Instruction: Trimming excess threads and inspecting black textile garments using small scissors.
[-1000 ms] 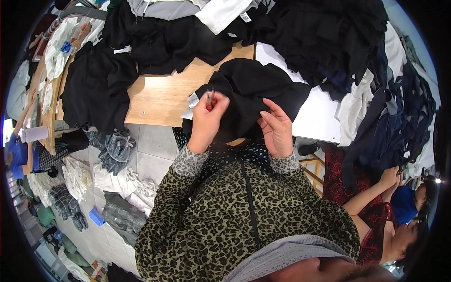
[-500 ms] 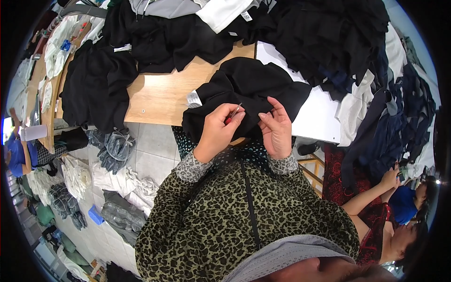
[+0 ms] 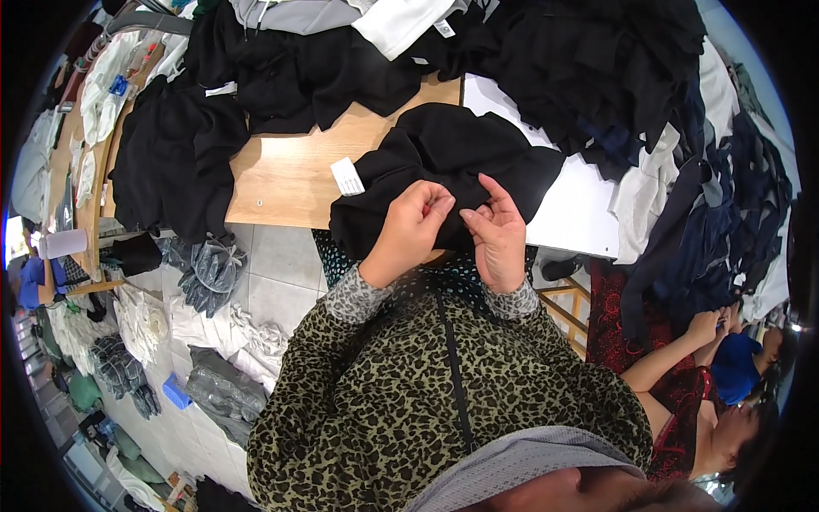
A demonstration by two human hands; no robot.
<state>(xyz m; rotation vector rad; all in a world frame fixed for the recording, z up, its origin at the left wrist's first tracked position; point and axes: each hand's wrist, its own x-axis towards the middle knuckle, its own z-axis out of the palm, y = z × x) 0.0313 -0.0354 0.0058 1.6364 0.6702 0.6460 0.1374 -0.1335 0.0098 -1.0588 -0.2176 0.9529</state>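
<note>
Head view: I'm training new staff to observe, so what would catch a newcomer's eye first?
Probably the leopard-print jacket, filling the lower middle. Above it, the left hand and right hand are close together over a black garment. A heap of black clothes looms at upper right.

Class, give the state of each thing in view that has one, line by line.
Left hand: thumb and forefinger pinched together
Right hand: open, thumb and forefinger apart
Black garment: crumpled
White label: flat, print showing
Wooden tabletop: partly covered
Grey bundle: wrapped in clear plastic
</note>
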